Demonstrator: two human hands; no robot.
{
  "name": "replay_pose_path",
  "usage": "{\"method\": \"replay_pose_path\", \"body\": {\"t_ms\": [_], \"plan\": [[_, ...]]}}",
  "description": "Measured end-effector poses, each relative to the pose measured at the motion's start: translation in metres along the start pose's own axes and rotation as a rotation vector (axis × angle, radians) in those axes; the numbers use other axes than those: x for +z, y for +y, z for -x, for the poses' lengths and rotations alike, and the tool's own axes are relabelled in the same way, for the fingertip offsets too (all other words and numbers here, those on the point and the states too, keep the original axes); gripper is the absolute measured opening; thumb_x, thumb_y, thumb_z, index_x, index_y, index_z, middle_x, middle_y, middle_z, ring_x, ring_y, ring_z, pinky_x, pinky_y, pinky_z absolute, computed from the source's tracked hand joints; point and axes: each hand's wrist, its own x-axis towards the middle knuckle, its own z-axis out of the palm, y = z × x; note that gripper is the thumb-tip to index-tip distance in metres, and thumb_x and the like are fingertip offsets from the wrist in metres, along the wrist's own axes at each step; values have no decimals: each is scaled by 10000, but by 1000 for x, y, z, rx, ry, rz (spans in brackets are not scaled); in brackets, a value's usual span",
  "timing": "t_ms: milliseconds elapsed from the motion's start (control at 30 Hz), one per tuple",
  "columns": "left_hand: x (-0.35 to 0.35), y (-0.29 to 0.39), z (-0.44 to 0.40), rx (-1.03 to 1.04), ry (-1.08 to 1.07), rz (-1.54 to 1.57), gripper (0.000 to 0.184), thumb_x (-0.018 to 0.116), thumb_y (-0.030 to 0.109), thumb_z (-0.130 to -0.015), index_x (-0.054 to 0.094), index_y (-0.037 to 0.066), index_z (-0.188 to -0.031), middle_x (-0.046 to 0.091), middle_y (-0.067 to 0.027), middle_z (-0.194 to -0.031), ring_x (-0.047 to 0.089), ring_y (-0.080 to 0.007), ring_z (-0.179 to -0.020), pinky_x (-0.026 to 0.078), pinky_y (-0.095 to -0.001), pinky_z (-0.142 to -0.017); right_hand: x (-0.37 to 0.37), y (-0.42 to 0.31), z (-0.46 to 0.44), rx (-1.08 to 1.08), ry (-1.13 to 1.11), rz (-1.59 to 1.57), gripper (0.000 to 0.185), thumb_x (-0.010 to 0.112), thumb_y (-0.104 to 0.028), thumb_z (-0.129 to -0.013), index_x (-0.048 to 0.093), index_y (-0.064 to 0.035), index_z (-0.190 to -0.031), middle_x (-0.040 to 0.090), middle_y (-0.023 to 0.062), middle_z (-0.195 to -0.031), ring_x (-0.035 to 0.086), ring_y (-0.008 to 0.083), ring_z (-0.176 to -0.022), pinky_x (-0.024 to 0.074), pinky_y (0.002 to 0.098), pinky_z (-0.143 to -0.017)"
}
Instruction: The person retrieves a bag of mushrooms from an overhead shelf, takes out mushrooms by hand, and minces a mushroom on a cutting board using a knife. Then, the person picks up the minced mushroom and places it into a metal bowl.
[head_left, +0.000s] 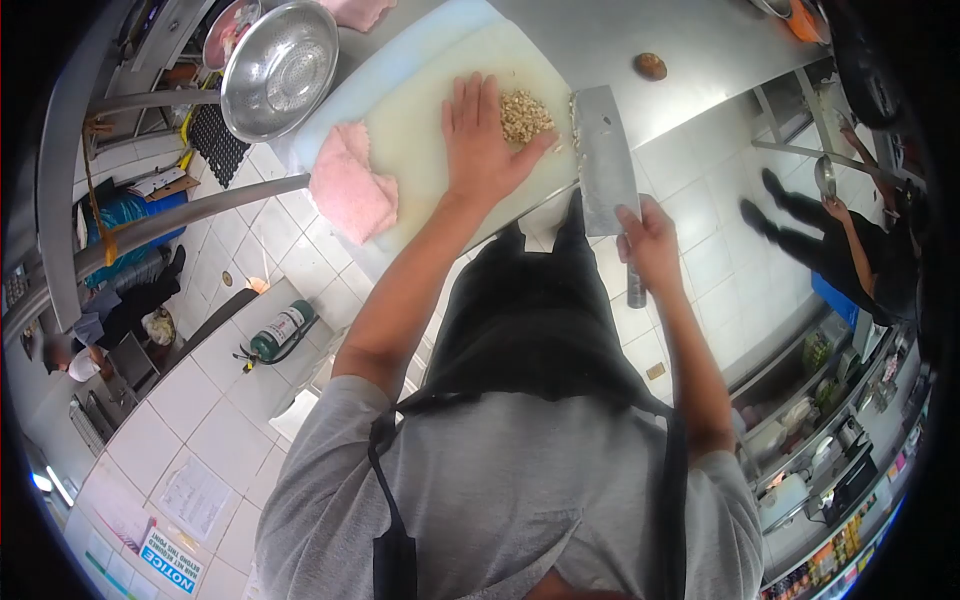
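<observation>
My left hand point(480, 140) lies flat with fingers stretched out on a pale cutting board point(400, 110). A small heap of finely chopped, light-brown bits point(524, 118) sits just right of it, between thumb and fingers. In my right hand point(652, 243) is the handle of a cleaver point(607, 165). Its broad blade points away from me at the board's right edge, with pale crumbs along the blade's left edge. A crumpled pink cloth point(353, 185) rests on the board's near left corner.
A perforated metal bowl point(280, 72) stands left of the board. On the steel table point(610, 40) lies a brown roundish item point(650, 67). A co-worker point(850, 240) at right holds a metal pan or ladle; another person point(88, 360) is at far left. A fire extinguisher point(282, 332) is lower left.
</observation>
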Motion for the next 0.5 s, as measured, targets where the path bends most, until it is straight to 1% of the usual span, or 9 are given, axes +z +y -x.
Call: {"method": "replay_pose_path", "body": {"t_ms": [100, 167, 233, 333, 400, 500], "plan": [[3, 1, 3, -6, 39, 6, 1053, 797, 637, -908, 433, -93, -1575, 464, -326, -1627, 357, -525, -1571, 246, -671, -1267, 9, 3, -1, -2, 24, -13, 174, 650, -176, -1110, 671, -7, -1149, 628, 17, -745, 540, 79, -526, 442, 271, -487], [4, -1, 4, -10, 48, 15, 1032, 793, 623, -920, 437, -94, -1572, 466, -324, -1625, 360, -529, -1568, 254, -664, -1267, 10, 1, 0, 12, 35, 4, 151, 631, -161, -1109, 676, -17, -1118, 666, 23, -864, 508, 97, -542, 400, 286, -505], [4, -4, 5, -3, 61, 43, 971, 772, 579, -957, 437, -90, -1576, 463, -325, -1628, 373, -529, -1560, 260, -650, -1271, 9, -5, 2, 29, 50, 53, 157, 632, -167, -1109, 675, -17, -1127, 657, 27, -837, 510, 98, -536, 400, 291, -505], [6, -9, 8, -14, 63, 70, 941, 745, 562, -984, 423, -86, -1586, 452, -325, -1637, 360, -526, -1568, 254, -640, -1279, 9, -5, -3, 15, 34, 83, 167, 630, -170, -1110, 675, -12, -1140, 646, 29, -800, 517, 100, -534, 412, 295, -505], [5, -4, 5, -28, 65, 74, 933, 734, 556, -994, 412, -81, -1595, 444, -324, -1644, 352, -526, -1572, 250, -642, -1279, 18, -8, -11, -9, 32, 59, 176, 640, -163, -1094, 655, 11, -1110, 611, 40, -691, 565, 105, -512, 453, 295, -481], [8, 3, 1, -58, 82, 85, 926, 719, 553, -1005, 396, -74, -1604, 430, -326, -1652, 338, -529, -1577, 245, -646, -1279, 40, -17, -24, -16, 11, 66, 191, 649, -170, -1086, 651, 20, -1105, 603, 47, -677, 574, 117, -508, 461, 311, -476]]}}
